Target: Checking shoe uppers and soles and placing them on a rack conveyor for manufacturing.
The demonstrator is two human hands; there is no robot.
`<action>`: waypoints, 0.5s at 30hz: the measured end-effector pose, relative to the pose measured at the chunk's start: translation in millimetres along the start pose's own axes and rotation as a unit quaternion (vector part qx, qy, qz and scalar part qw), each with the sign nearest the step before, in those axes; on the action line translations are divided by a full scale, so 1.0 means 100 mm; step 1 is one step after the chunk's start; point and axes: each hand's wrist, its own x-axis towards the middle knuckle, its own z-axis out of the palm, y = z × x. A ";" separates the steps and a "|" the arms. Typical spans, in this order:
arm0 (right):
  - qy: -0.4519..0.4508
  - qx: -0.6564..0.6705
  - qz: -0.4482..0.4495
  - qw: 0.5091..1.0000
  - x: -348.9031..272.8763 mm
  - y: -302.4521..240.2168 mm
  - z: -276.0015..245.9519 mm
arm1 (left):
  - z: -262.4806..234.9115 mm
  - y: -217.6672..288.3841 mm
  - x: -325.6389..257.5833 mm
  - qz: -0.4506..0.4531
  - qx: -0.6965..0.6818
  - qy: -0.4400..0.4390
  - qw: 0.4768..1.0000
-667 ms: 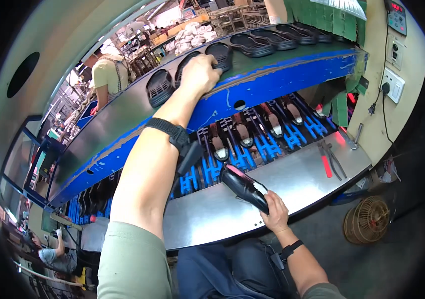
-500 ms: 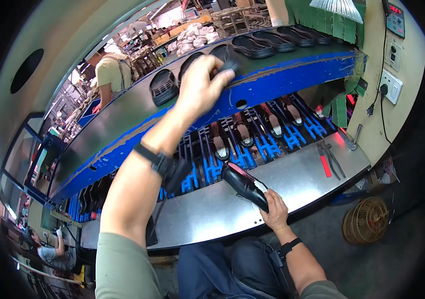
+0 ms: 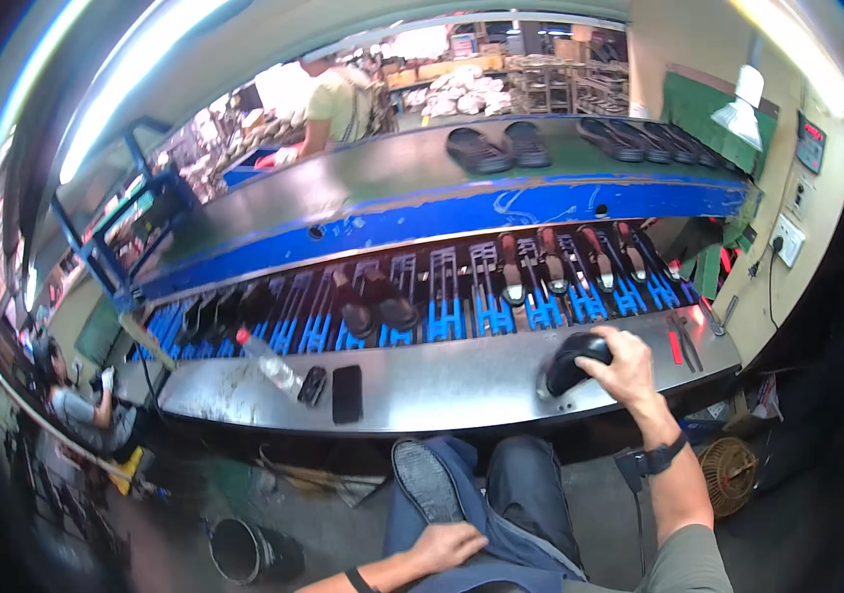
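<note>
right hand (image 3: 627, 371) grasps a black shoe (image 3: 572, 364) over the metal ledge (image 3: 442, 385); whether the shoe touches the surface is unclear. left hand (image 3: 448, 547) rests at the near end of a dark sole (image 3: 425, 479) lying on the lap (image 3: 531, 494); i cannot tell whether it grips the sole.

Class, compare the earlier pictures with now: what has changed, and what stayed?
The left hand has come down from the shelf to the lap, where a sole now lies; the shelf holds one fewer. The right hand still holds the black shoe; the pliers stayed put.
</note>
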 end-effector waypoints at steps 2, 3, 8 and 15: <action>-0.014 0.152 0.054 0.987 0.00 -0.45 -0.29 | -0.21 -0.17 0.05 0.098 0.034 0.197 0.975; -0.052 0.218 0.112 0.968 -0.09 -0.63 -0.38 | -0.45 -0.26 0.16 0.084 0.130 0.288 0.945; -0.180 0.402 0.227 0.869 -1.15 -0.82 0.08 | -0.90 -1.15 0.71 -0.233 -0.179 0.315 0.903; -0.215 0.708 0.414 0.530 -2.49 -1.04 0.37 | -0.96 -0.46 0.39 0.011 -0.766 0.075 0.638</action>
